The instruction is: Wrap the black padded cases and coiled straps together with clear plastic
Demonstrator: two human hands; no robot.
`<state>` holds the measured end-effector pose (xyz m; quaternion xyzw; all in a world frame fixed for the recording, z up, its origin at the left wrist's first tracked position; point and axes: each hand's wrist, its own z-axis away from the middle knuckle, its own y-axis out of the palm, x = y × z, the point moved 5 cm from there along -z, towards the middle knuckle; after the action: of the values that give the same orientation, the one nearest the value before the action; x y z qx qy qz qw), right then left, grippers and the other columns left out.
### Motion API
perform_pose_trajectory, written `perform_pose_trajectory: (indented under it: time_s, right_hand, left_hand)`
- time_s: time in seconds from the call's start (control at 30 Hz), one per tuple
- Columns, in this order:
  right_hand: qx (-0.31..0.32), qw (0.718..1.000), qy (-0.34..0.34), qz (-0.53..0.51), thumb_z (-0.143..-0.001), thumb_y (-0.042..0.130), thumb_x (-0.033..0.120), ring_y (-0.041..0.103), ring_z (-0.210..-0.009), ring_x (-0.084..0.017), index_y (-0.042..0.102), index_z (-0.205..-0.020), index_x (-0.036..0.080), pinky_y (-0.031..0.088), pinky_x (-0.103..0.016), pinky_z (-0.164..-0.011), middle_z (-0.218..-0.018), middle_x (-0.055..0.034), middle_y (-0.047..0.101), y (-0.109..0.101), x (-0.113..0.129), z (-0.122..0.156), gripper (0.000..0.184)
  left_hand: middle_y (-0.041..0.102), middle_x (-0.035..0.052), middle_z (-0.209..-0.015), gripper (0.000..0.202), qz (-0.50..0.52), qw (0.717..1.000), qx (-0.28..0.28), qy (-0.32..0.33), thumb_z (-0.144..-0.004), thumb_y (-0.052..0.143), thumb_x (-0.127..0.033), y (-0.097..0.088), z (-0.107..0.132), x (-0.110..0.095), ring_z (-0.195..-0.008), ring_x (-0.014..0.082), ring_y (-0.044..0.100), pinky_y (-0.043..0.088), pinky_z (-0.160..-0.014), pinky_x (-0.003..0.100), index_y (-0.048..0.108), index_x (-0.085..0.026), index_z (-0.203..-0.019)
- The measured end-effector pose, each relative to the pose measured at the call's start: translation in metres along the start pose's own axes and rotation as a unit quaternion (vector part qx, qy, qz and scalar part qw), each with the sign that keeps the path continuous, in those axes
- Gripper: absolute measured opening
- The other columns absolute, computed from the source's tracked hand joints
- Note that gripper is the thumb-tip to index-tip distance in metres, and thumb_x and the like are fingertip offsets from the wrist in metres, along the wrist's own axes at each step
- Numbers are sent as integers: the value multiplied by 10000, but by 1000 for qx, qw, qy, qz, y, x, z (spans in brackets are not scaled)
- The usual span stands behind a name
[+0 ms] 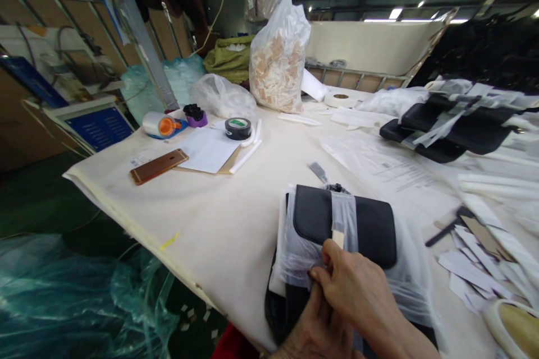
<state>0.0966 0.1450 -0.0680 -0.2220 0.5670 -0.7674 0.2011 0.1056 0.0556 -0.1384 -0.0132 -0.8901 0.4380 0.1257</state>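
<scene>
A black handbag (pixel 370 224) lies at the table's front, its flap upward and thin white wrapping (pixel 297 261) around and under it. A translucent strip (pixel 346 210) runs over the flap, with a small beige piece (pixel 338 237) on it. My right hand (pixel 357 286) is closed in a pinch just below that piece, against the bag's front. Partly covered by it, my left hand (pixel 311 325) has its fingers drawn together at the same spot. What lies between the fingertips of either hand is hidden.
Left on the table (pixel 202 213) are a phone (pixel 159 166), white paper (pixel 206 146) and a black tape roll (pixel 238 128). More black bags (pixel 458 120) lie at right, above paper scraps (pixel 475 263) and a tape roll (pixel 514 325). A stuffed plastic bag (pixel 278 61) stands behind.
</scene>
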Motion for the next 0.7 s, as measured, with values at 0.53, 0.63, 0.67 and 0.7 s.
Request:
perform_pose_trajectory:
  time_s: [0.53, 0.63, 0.67, 0.7]
  right_hand:
    - [-38, 999, -12, -26, -763, 605, 439, 619, -632, -224, 490, -747, 220, 257, -252, -502, -597, 4, 610, 0, -22, -6, 249]
    - [-37, 997, -44, -52, -796, 575, 332, 594, -609, -184, 474, -747, 219, 293, -243, -514, -599, 25, 589, 4, -26, -2, 159]
    - [-46, 995, -58, -60, -802, 559, 272, 593, -629, -174, 477, -757, 217, 318, -241, -534, -633, 23, 595, 5, -25, 2, 110]
    - [-61, 993, -78, -69, -805, 541, 219, 593, -652, -165, 483, -767, 215, 341, -239, -556, -675, 18, 600, 6, -23, 6, 68]
  left_hand:
    - [521, 224, -1237, 649, 16, 1000, 4, -9, -837, 340, -474, -8, -2, 8, -1140, 322, 485, 288, -1011, 403, 455, 32, -1227]
    - [510, 227, -1250, 671, 3, 1000, 0, -8, -834, 335, -485, -6, -1, 6, -1156, 319, 479, 320, -994, 393, 443, 38, -1240]
    - [514, 227, -1245, 684, 2, 1000, -2, -4, -834, 330, -495, -5, -1, 4, -1156, 319, 481, 334, -986, 394, 436, 40, -1246]
    - [524, 217, -1237, 684, 3, 1000, -1, 0, -836, 327, -497, -3, -1, 2, -1152, 318, 486, 353, -976, 398, 432, 35, -1254]
